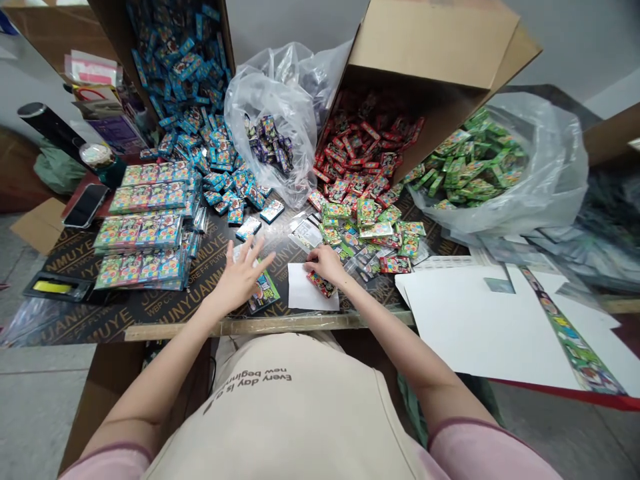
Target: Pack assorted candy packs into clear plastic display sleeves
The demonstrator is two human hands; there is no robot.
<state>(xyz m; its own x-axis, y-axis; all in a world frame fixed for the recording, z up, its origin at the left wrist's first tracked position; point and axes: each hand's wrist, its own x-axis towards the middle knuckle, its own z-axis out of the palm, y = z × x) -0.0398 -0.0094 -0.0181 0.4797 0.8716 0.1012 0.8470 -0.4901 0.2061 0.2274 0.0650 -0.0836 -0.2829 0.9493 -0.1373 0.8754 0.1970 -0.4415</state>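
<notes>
The fingers of the left hand (239,280) are spreading wide, gripping nothing visible. They are pointing away from the body, toward the loose blue boxes (249,229). A green-and-black packet (265,293) is lying beside this hand, partly covered by it.

The fingers of the right hand (327,265) are bending together and closing on the far end of a red box (321,285). This box is lying over a white sheet (300,293), near the front edge of the dark tabletop (167,303); full contact with the sheet is not discernible.

Beyond the right hand, mixed green boxes (376,230) and red boxes (356,160) are forming a loose heap. The red boxes are spilling from a tilted carton (435,43). Left of that carton, a clear bag (295,73) is holding purple boxes (273,143). At the right, a second plastic bag (555,153) is containing more green boxes.

Left of the left hand, wrapped packs (140,250) are standing in stacks. A phone (86,205) is lying farther left. At the right, a printed strip (575,333) is resting across large white sheets (465,320).
</notes>
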